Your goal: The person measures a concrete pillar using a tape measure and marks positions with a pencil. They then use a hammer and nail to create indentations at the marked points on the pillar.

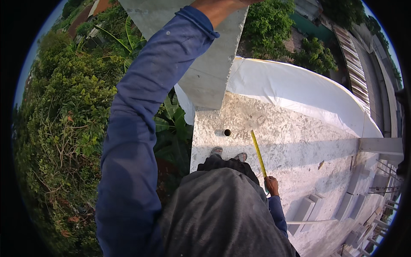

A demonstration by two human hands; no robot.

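One tape measure [257, 146]: it is by the person's right leg, with its yellow strip sticking out past the shoes [241, 157], over the pale floor [317, 150]. I can't tell if the tip touches down.
Right hand [272, 185]: the fingers look curled around the near end of the tape measure, gripping it.
Left hand [229, 4]: up high by the grey slab [207, 73], cut off by the top edge, so I can't tell what its fingers do or if they touch.
Yellow strip: probably light, thin and springy. It looks straight now, but it could bend or fold if pushed sideways, and its edges may be sharp.
Best place to hold: the fat end in the palm, I think, not the strip's edges.
Round hole [227, 132]: dark, in the floor, left of the strip.
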